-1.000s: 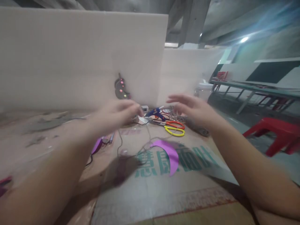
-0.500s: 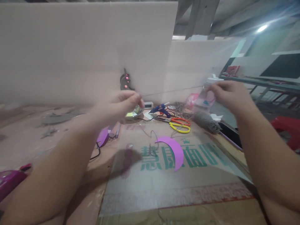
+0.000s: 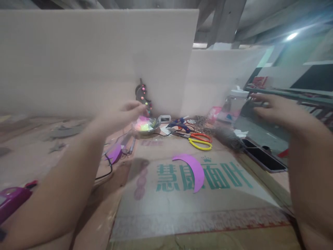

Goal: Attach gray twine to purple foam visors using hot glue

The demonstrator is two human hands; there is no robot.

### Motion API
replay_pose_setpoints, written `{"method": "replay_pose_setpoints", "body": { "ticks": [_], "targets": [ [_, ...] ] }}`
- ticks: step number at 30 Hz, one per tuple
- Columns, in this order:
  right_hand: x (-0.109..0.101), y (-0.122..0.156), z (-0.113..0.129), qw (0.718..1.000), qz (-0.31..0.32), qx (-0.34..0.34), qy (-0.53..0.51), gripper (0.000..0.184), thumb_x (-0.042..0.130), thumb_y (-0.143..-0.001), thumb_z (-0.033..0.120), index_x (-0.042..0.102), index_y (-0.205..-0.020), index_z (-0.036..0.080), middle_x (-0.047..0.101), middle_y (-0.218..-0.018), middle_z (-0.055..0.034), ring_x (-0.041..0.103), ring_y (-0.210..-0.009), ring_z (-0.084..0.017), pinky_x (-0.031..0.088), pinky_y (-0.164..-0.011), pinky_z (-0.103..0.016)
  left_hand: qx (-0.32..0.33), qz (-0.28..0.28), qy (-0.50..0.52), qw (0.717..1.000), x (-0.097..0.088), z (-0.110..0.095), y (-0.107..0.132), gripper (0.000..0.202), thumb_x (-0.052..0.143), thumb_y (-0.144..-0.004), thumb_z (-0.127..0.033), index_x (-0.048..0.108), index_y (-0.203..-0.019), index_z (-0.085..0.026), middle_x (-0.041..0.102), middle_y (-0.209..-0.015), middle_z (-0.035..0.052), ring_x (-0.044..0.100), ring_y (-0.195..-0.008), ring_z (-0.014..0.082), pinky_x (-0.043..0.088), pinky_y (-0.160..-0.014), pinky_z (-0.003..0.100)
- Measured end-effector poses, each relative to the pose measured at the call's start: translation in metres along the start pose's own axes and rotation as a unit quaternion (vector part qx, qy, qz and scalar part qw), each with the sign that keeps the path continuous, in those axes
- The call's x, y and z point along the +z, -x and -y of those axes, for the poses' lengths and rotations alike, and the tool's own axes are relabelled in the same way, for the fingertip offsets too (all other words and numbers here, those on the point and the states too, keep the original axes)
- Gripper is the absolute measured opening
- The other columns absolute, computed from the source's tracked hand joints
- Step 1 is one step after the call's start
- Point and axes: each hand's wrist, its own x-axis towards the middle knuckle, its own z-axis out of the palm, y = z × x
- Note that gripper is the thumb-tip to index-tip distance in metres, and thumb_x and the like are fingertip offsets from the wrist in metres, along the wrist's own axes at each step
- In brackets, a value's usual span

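My left hand [image 3: 130, 113] is raised in front of the glass bowl, blurred, its thumb and fingertips pinched together. What it pinches is too faint to make out. On the far right my right hand [image 3: 273, 106] hovers beside the lidded clear jar [image 3: 235, 100], its thumb and forefinger apart and nothing visible between them. No strand shows between the hands now. Below lies a purple crescent [image 3: 196, 172] on the white printed sheet [image 3: 145, 215]. Grey yarn [image 3: 229, 137] sits at the back right.
Scissors with red and yellow handles [image 3: 200, 141] and a blue glue gun [image 3: 179, 124] lie at the back. The bowl [image 3: 147, 129] holds bright pieces. A phone [image 3: 265, 158] rests at right, grey cut pieces [image 3: 66, 131] at left, and a magenta tool [image 3: 14, 201] at front left.
My right hand has moved right, widening the gap between my hands; its thumb and forefinger have parted. The strand stretched between them and the loops hanging over the sheet no longer show.
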Motion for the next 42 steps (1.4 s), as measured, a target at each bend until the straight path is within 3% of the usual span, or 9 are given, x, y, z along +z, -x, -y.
{"method": "replay_pose_setpoints", "body": {
  "ticks": [4,8,11,14,21,29,34,38,42],
  "targets": [
    [0.041,0.042,0.121,0.970,0.164,-0.068,-0.169,0.049,0.053,-0.088,0.047,0.056,-0.133,0.028,0.067,-0.125,-0.0050,0.069,-0.081,-0.025,0.056,-0.075,-0.043,0.068,0.101,-0.015,0.993,0.041,-0.018,0.003,0.039,0.044,-0.093,-0.048,0.069,-0.093,-0.018,0.064,-0.080,0.0011,0.056,-0.072,0.0161,0.039,-0.061,0.025],
    [0.078,0.086,0.187,0.924,0.272,-0.176,-0.204,0.057,0.055,-0.090,0.044,0.045,-0.143,0.025,0.074,-0.102,-0.0052,0.068,-0.076,-0.019,0.052,-0.069,-0.032,0.140,0.143,-0.003,0.980,0.068,-0.028,0.011,0.036,0.041,-0.096,-0.041,0.069,-0.093,-0.020,0.067,-0.082,0.0006,0.058,-0.075,0.0157,0.039,-0.065,0.025],
    [0.083,0.086,0.185,0.927,0.269,-0.195,-0.175,0.031,0.050,-0.093,0.037,0.070,-0.109,0.021,0.074,-0.087,-0.0036,0.065,-0.073,-0.017,0.047,-0.067,-0.028,0.136,0.181,-0.003,0.974,0.071,-0.029,0.013,0.039,0.040,-0.096,-0.045,0.070,-0.087,-0.020,0.068,-0.081,0.0001,0.058,-0.074,0.0154,0.039,-0.065,0.025],
    [0.072,0.060,0.156,0.958,0.207,-0.160,-0.120,0.035,0.046,-0.093,0.040,0.072,-0.085,0.018,0.072,-0.079,-0.0044,0.063,-0.072,-0.019,0.043,-0.065,-0.028,0.118,0.156,-0.011,0.981,0.065,-0.025,0.009,0.041,0.039,-0.095,-0.047,0.069,-0.089,-0.020,0.068,-0.087,0.0011,0.060,-0.080,0.0175,0.041,-0.069,0.027],
    [0.046,0.017,0.088,0.984,0.031,-0.021,0.175,0.035,0.043,-0.093,0.039,0.071,-0.094,0.018,0.070,-0.087,-0.0170,0.062,-0.080,-0.033,0.038,-0.066,-0.039,0.081,0.132,-0.032,0.987,0.058,-0.009,-0.004,0.043,0.035,-0.095,-0.049,0.066,-0.090,-0.019,0.068,-0.093,0.0024,0.061,-0.086,0.0198,0.043,-0.074,0.029],
    [0.036,0.016,0.071,0.980,-0.017,0.006,0.199,0.027,0.048,-0.090,0.040,0.068,-0.084,0.022,0.065,-0.078,-0.0143,0.062,-0.083,-0.038,0.041,-0.074,-0.049,0.046,0.180,-0.026,0.982,0.063,-0.003,-0.005,0.044,0.038,-0.093,-0.051,0.069,-0.093,-0.020,0.061,-0.075,0.0009,0.057,-0.067,0.0155,0.042,-0.059,0.025],
    [0.044,0.014,0.069,0.978,0.096,-0.066,0.173,0.038,0.051,-0.089,0.048,0.072,-0.105,0.020,0.069,-0.109,-0.0180,0.064,-0.095,-0.038,0.046,-0.079,-0.050,0.003,0.254,0.059,0.965,0.073,0.003,-0.008,0.043,0.044,-0.091,-0.052,0.070,-0.091,-0.018,0.058,-0.070,0.0010,0.055,-0.059,0.0129,0.045,-0.054,0.023],
    [0.059,0.034,0.111,0.979,0.153,-0.119,0.067,0.054,0.046,-0.091,0.054,0.056,-0.135,0.024,0.063,-0.131,-0.0099,0.064,-0.103,-0.027,0.050,-0.085,-0.038,0.010,0.279,0.056,0.959,0.084,0.000,-0.005,0.041,0.043,-0.092,-0.049,0.070,-0.099,-0.018,0.061,-0.070,0.0008,0.055,-0.058,0.0125,0.046,-0.056,0.023],
    [0.084,0.074,0.164,0.905,0.326,-0.143,-0.233,0.056,0.053,-0.091,0.046,0.044,-0.143,0.029,0.066,-0.125,-0.0078,0.064,-0.066,-0.015,0.051,-0.062,-0.030,0.056,0.259,0.030,0.964,0.092,-0.007,0.002,0.035,0.041,-0.094,-0.041,0.068,-0.092,-0.019,0.064,-0.068,-0.0003,0.056,-0.057,0.0127,0.043,-0.056,0.024]
  ]
}}
